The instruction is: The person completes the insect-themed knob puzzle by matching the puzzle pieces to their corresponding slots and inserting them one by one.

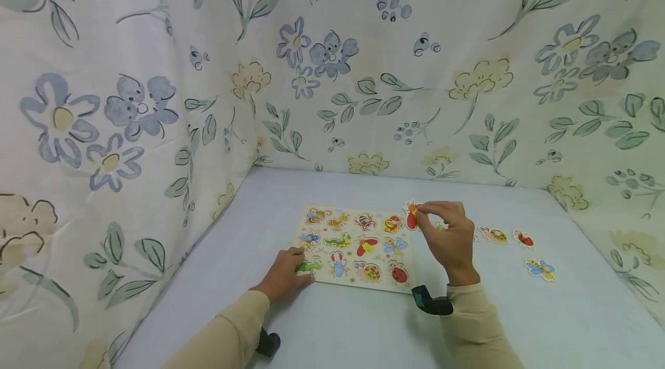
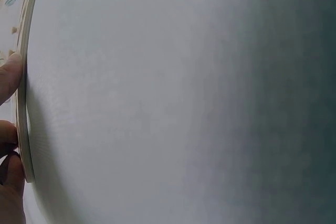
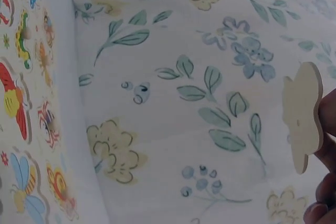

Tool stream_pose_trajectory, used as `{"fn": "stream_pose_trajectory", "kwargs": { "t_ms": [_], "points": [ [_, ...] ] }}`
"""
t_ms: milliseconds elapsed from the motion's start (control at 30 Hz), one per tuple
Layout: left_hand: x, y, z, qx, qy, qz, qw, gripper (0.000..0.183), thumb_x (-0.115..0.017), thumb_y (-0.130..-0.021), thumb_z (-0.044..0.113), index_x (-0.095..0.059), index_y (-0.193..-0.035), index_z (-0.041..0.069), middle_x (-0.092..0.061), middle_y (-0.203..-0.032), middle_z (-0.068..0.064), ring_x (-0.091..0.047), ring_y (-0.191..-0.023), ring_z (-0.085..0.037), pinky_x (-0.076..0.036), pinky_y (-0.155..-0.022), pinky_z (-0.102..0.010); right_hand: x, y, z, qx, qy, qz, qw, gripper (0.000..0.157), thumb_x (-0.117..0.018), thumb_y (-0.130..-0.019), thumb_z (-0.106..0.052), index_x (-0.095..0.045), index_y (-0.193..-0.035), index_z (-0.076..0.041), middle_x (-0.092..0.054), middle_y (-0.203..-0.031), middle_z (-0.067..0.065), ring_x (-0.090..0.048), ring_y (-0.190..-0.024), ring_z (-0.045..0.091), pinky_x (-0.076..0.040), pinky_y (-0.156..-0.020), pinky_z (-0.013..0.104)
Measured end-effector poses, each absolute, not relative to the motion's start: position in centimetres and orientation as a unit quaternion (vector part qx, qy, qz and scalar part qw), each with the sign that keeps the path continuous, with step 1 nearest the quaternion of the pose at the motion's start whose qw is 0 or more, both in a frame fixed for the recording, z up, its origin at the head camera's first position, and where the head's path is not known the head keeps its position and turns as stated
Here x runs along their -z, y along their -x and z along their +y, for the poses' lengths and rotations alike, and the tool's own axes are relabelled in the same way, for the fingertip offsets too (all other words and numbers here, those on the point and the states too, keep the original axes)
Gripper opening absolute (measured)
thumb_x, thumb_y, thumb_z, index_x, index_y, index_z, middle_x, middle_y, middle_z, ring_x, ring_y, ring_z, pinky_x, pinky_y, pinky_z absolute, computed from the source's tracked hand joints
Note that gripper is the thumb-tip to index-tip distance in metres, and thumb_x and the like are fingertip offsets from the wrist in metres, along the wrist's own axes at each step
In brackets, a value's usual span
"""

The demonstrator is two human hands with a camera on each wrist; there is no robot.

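A wooden insect puzzle board (image 1: 358,283) lies on the table with rows of printed bugs. At its near left corner, my left hand (image 1: 283,274) holds the edge; fingertips (image 2: 11,77) show at the rim in the left wrist view. My right hand (image 1: 451,239) is raised by the board's far right corner, pinching a red-winged insect puzzle piece (image 1: 412,216) between thumb and fingers. The right wrist view shows this piece's plain wooden back (image 3: 302,121) and scalloped outline.
To the right of the board lie loose pieces: a spotted snail-like one (image 1: 493,235), a ladybug (image 1: 525,239) and a blue-winged insect (image 1: 540,269). A green piece (image 1: 440,226) is partly hidden behind my right hand. Floral cloth (image 1: 353,97) hangs around the white table (image 1: 332,323).
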State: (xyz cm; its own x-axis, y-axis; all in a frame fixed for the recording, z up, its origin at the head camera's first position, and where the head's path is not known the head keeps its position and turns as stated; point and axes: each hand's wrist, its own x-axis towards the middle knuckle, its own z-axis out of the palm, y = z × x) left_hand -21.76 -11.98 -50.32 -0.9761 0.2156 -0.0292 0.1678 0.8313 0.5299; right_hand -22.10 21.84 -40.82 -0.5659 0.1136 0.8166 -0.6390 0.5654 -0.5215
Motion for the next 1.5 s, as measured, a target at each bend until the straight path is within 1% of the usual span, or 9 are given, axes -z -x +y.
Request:
{"fn": "stream_pose_trajectory", "kwargs": {
  "t_ms": [567,833,967,1067,1100,1200,1333,1367,1500],
  "points": [
    [50.4,21.7,-12.1,-0.272,-0.111,0.955,0.034,0.066,-0.078,-0.082,0.030,-0.055,-0.131,-0.007,-0.046,-0.140,-0.014,-0.044,-0.117,-0.029,-0.038,-0.102,-0.042,44.1,25.3,16.6,-0.460,-0.210,-0.769,0.390,0.010,-0.077,-0.078,0.000,-0.077,-0.087,-0.004,-0.071,-0.091,0.003,-0.051,-0.087,0.021,-0.040,-0.072,0.034],
    [50.4,21.6,-12.1,-0.276,-0.109,0.954,0.035,0.066,-0.079,-0.082,0.028,-0.054,-0.130,-0.008,-0.046,-0.139,-0.015,-0.043,-0.116,-0.029,-0.038,-0.102,-0.043,47.1,26.7,15.2,-0.447,-0.197,-0.800,0.347,0.007,-0.078,-0.079,-0.005,-0.077,-0.085,-0.009,-0.071,-0.089,-0.002,-0.050,-0.083,0.017,-0.045,-0.068,0.044],
    [50.5,21.6,-12.0,-0.273,-0.109,0.955,0.036,0.066,-0.079,-0.082,0.029,-0.054,-0.131,-0.008,-0.045,-0.140,-0.014,-0.043,-0.116,-0.029,-0.038,-0.102,-0.042,48.7,27.4,15.0,-0.429,-0.192,-0.821,0.323,0.003,-0.078,-0.081,-0.009,-0.077,-0.083,-0.010,-0.071,-0.087,-0.004,-0.052,-0.080,0.018,-0.044,-0.066,0.042],
    [50.5,21.6,-12.1,-0.272,-0.112,0.955,0.036,0.066,-0.079,-0.082,0.029,-0.054,-0.131,-0.008,-0.046,-0.139,-0.014,-0.043,-0.115,-0.029,-0.039,-0.101,-0.042,49.7,27.7,15.0,-0.418,-0.190,-0.836,0.301,0.003,-0.077,-0.082,-0.012,-0.078,-0.083,-0.009,-0.072,-0.087,-0.005,-0.058,-0.082,0.019,-0.046,-0.075,0.042],
    [50.4,21.6,-12.1,-0.272,-0.112,0.955,0.036,0.066,-0.079,-0.082,0.029,-0.054,-0.131,-0.008,-0.046,-0.139,-0.014,-0.043,-0.115,-0.028,-0.040,-0.100,-0.042,50.0,27.8,15.1,-0.415,-0.188,-0.841,0.293,0.003,-0.077,-0.083,-0.012,-0.078,-0.082,-0.009,-0.072,-0.086,-0.005,-0.060,-0.082,0.019,-0.046,-0.081,0.044],
    [50.4,21.7,-12.2,-0.276,-0.114,0.954,0.033,0.066,-0.079,-0.082,0.029,-0.054,-0.131,-0.008,-0.046,-0.139,-0.014,-0.044,-0.114,-0.027,-0.041,-0.098,-0.041,50.5,27.9,15.1,-0.418,-0.174,-0.852,0.264,0.003,-0.077,-0.082,-0.012,-0.078,-0.080,-0.011,-0.072,-0.084,-0.005,-0.064,-0.084,0.017,-0.047,-0.086,0.046],
    [50.4,21.7,-12.2,-0.279,-0.115,0.953,0.029,0.067,-0.079,-0.081,0.028,-0.054,-0.131,-0.008,-0.046,-0.139,-0.013,-0.044,-0.113,-0.027,-0.041,-0.098,-0.040,50.9,28.0,15.0,-0.432,-0.153,-0.860,0.224,0.006,-0.076,-0.081,-0.008,-0.078,-0.078,-0.013,-0.071,-0.081,-0.006,-0.064,-0.079,0.014,-0.050,-0.078,0.043],
    [50.4,21.7,-12.2,-0.279,-0.114,0.953,0.029,0.067,-0.079,-0.081,0.029,-0.054,-0.131,-0.008,-0.046,-0.139,-0.013,-0.044,-0.113,-0.027,-0.041,-0.098,-0.040,50.9,28.0,15.0,-0.433,-0.149,-0.862,0.216,0.006,-0.076,-0.081,-0.007,-0.078,-0.078,-0.012,-0.071,-0.080,-0.005,-0.064,-0.078,0.014,-0.049,-0.082,0.045],
    [50.4,21.7,-12.2,-0.282,-0.113,0.952,0.027,0.067,-0.079,-0.081,0.028,-0.054,-0.131,-0.008,-0.046,-0.139,-0.013,-0.044,-0.113,-0.026,-0.041,-0.097,-0.039,51.2,27.7,14.8,-0.419,-0.129,-0.879,0.187,0.002,-0.077,-0.081,-0.008,-0.078,-0.079,-0.008,-0.070,-0.080,-0.003,-0.062,-0.074,0.015,-0.046,-0.083,0.044]
  ]
}}
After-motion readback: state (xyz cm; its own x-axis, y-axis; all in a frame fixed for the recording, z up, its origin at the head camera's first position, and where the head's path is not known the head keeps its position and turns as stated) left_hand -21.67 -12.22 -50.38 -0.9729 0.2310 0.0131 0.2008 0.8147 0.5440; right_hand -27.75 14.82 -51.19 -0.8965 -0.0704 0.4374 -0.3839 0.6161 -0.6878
